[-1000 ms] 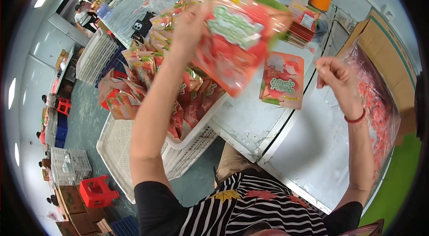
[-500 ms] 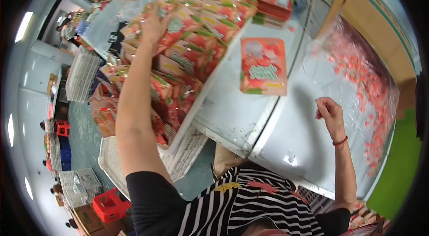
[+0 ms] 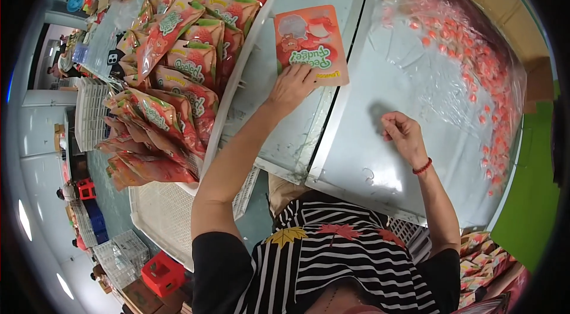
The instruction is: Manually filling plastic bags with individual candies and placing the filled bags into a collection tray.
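The fingers (image 3: pixel 304 71) of the left hand (image 3: pixel 291 87) lie bent, close together, on the near end of a flat red bag (image 3: pixel 320 29). I cannot tell if they pinch it. The bag is on the table (image 3: pixel 350 162), just left of the dark gap that runs back from the front edge. The right hand (image 3: pixel 407 137) is nearer the front edge, with its fingers curled in and the thumb against them. Full bags (image 3: pixel 187 61) crowd a white basket (image 3: pixel 234 91) along the left edge. Red bits (image 3: pixel 481 85) and clear plastic (image 3: pixel 409 46) lie by the right edge.
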`<state>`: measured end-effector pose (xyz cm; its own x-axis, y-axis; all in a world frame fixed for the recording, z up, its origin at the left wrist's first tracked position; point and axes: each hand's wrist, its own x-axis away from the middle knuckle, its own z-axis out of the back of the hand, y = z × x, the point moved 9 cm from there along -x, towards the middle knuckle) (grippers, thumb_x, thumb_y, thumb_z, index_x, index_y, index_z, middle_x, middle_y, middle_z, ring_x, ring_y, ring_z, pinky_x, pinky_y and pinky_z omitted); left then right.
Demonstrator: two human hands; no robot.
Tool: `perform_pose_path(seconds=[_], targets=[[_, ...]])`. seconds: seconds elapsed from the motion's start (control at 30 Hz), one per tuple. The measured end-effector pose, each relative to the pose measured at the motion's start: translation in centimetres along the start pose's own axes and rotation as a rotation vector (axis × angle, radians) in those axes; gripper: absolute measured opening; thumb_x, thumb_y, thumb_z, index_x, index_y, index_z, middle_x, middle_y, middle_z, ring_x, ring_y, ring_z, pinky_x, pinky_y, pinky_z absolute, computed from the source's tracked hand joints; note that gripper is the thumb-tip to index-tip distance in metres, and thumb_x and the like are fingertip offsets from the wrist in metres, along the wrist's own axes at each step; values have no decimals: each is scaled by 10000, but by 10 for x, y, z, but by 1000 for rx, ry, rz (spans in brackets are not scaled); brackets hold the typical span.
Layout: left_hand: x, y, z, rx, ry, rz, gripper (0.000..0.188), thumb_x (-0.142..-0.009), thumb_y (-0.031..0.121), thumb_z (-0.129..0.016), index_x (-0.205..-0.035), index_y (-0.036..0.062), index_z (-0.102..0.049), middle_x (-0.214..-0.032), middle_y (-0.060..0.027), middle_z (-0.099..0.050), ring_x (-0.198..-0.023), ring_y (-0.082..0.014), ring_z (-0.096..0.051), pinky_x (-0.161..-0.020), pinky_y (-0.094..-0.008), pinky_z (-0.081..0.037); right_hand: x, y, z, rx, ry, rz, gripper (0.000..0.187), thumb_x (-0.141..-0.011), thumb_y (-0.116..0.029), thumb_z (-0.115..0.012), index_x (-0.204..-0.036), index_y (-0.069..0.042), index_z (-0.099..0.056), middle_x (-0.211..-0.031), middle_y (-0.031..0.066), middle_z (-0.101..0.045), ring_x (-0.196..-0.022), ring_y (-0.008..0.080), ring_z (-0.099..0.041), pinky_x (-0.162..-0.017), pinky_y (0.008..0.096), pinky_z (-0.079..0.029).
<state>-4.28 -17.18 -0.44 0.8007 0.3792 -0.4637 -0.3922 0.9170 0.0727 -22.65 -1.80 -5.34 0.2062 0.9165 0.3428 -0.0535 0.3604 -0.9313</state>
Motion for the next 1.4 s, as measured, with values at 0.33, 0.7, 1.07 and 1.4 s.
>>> perform_pose_path(seconds=[0.33,0.7,1.07,1.4], targets=[[-21,-15,18,312,7,117,93,-768,91,-642,-850,49,-655,-827,-93,-625,-769,-263,-596,-663,-346,-495,8,2,-42,-84,-80,90,136,-916,-90,-581,-991,20,-612,-732,-11,-570,-648,44,-525,-573,192,-458],[1,88,22,587,196,408,267,-709,157,-769,-711,23,-539,-649,-104,-538,-594,-286,-552,-542,-375,-443,19,-42,-36,174,272,199,186,-942,-177,-533,-945,2,-583,-714,25,-600,-598,74,-521,-549,226,-435],[-17,113,21,183,-17,320,221,-811,149,-625,-978,43,-526,-665,-144,-600,-585,-318,-623,-484,-409,-483,40,-37,-15,170,582,357,98,-865,-86,-600,-931,-31,-554,-671,68,-587,-567,156,-585,-535,287,-469],[-26,143,7,290,-49,210,384,-748,14,-563,-1125,-10,-494,-830,-223,-619,-672,-368,-641,-524,-438,-512,17,11,-45,-5,-13,-28,116,-911,-101,-485,-909,-37,-582,-711,54,-616,-572,197,-599,-504,330,-459]])
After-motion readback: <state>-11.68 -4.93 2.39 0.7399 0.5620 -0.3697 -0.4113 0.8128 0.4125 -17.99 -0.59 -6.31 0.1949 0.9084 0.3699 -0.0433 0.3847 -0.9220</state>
